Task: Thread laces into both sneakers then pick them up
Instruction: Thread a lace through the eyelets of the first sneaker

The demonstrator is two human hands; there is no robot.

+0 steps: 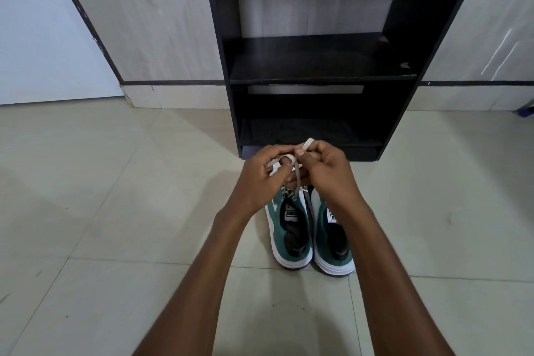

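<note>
Two green sneakers with white soles stand side by side on the tiled floor, heels toward me: the left sneaker and the right sneaker. A beige lace rises from the left sneaker's top eyelets. My left hand pinches a loop of this lace above the shoe. My right hand pinches the other part, whose end sticks up between its fingers. Both hands hide the sneakers' toes and most of the lacing.
A black shelf unit stands right behind the sneakers, its lowest shelf close to my hands. A pale wall panel with a dark baseboard strip runs behind. Light floor tiles spread around.
</note>
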